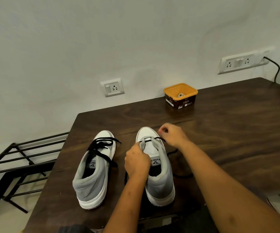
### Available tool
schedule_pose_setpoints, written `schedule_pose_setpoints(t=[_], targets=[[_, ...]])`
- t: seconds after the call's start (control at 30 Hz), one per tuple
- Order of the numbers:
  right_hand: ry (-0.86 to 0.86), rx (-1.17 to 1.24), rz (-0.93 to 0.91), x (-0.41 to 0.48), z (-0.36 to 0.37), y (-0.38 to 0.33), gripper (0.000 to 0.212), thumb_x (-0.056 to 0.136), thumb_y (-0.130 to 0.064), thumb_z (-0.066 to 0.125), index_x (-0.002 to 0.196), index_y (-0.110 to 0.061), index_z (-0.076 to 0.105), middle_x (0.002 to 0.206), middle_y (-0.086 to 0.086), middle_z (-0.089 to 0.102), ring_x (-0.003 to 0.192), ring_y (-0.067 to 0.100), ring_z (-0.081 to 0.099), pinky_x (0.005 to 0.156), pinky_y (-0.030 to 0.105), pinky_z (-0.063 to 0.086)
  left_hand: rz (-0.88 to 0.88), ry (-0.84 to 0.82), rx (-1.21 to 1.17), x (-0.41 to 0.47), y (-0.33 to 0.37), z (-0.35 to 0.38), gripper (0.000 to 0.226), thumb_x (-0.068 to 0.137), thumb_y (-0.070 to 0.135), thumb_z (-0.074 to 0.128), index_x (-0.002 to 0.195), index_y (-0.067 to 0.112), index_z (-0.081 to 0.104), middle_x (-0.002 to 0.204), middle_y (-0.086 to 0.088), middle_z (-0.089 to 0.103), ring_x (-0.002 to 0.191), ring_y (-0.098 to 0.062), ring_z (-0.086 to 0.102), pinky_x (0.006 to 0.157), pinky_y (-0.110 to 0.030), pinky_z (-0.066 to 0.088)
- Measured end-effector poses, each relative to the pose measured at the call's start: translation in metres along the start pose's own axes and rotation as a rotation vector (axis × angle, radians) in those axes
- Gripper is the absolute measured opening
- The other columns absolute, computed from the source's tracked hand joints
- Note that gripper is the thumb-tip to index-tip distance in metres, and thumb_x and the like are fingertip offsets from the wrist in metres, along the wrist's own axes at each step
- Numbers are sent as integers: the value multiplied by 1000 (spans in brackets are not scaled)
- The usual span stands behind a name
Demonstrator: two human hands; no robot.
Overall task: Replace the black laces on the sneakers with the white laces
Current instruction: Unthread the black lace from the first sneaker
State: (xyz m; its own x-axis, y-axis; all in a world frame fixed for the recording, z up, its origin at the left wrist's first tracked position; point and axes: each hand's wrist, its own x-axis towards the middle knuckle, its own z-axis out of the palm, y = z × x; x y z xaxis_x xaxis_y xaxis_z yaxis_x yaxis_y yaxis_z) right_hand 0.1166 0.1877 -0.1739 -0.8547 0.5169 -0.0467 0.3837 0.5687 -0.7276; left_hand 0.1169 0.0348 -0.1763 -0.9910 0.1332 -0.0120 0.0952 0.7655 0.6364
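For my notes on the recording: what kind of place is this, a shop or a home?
Probably a room in a home, not a shop. A dark wooden table stands against a plain wall with switch sockets, and a black metal rack stands beside it.

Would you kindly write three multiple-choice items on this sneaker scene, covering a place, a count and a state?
1. Where is the orange tub?
A. at the table's far edge by the wall
B. between the sneakers
C. on the floor rack

2. How many sneakers are on the table?
A. one
B. two
C. three

3. How is the right sneaker laced?
A. fully, in white
B. fully, in black
C. black lace only at the lowest eyelets

Answers: 1 A, it stands near the wall; 2 B, the left sneaker and the right one; 3 C, upper eyelets are bare.
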Motion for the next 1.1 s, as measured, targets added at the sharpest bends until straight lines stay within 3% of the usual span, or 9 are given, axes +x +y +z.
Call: schedule_pose_setpoints(t=[0.1, 0.33, 0.57, 0.67, 0.73, 0.8, 0.87, 0.97, 1.1], targets=[[-130, -273, -49, -10, 13, -6, 22, 96, -34, 51, 112, -24, 63, 118, 6, 63, 105, 24, 59, 82, 33, 47, 0, 4, -8, 0, 0, 1, 31, 90, 13, 47, 118, 20, 59, 114, -11, 63, 105, -32, 58, 82, -36, 48], [74, -311, -37, -14, 14, -9, 14, 99, -29, 45, 91, -27, 56, 108, -1, 62, 86, 22, 55, 68, 30, 37, -3, 23, 1, 0, -2, 3, 27, 89, 11, 45, 112, 18, 59, 110, -10, 63, 102, -32, 59, 77, -35, 47], [513, 795, 224, -1, -20, -16, 20, 102, -18, 39, 85, -21, 49, 101, 6, 62, 90, 22, 64, 67, 31, 50, -12, 30, 7, 1, -3, 2, 28, 89, 10, 44, 112, 16, 59, 110, -10, 64, 103, -32, 59, 77, -36, 47], [566, 1375, 362, -4, -34, -21, 25, 104, -21, 29, 83, -26, 43, 92, 2, 61, 76, 12, 63, 63, 25, 47, -2, 16, 15, 0, -2, 2, 29, 89, 9, 44, 112, 18, 59, 110, -10, 63, 103, -31, 58, 75, -34, 45], [587, 1509, 396, -5, -37, -22, 24, 104, -22, 27, 87, -23, 43, 79, 1, 55, 60, 8, 51, 57, 23, 46, 7, 3, 32, -1, 0, 3, 32, 88, 9, 45, 115, 20, 58, 112, -9, 63, 104, -30, 58, 74, -34, 45], [545, 1349, 359, -6, -35, -23, 19, 104, -23, 30, 93, -20, 46, 73, -1, 49, 52, 7, 40, 48, 20, 37, 13, -1, 35, -2, 1, 3, 33, 88, 8, 45, 116, 20, 58, 112, -9, 63, 104, -29, 58, 76, -34, 46], [424, 904, 190, -8, -32, -20, 15, 102, -21, 38, 98, -16, 51, 73, -3, 50, 56, 9, 43, 47, 19, 33, 4, 4, 16, -1, 0, 3, 33, 88, 8, 44, 116, 20, 59, 112, -9, 63, 104, -30, 58, 76, -35, 46], [78, 120, -73, -9, -19, -11, 9, 95, -18, 54, 95, -15, 62, 89, 0, 62, 79, 14, 56, 64, 23, 41, -1, 9, -3, 0, -2, 1, 31, 89, 10, 44, 114, 20, 60, 112, -10, 63, 104, -31, 58, 76, -34, 44], [-124, -289, -46, -16, 4, -11, 15, 95, -31, 55, 91, -18, 63, 102, 6, 66, 92, 24, 60, 76, 32, 47, 7, 17, 6, -1, -1, 3, 29, 90, 11, 44, 114, 19, 59, 112, -10, 63, 105, -32, 58, 78, -36, 45]])
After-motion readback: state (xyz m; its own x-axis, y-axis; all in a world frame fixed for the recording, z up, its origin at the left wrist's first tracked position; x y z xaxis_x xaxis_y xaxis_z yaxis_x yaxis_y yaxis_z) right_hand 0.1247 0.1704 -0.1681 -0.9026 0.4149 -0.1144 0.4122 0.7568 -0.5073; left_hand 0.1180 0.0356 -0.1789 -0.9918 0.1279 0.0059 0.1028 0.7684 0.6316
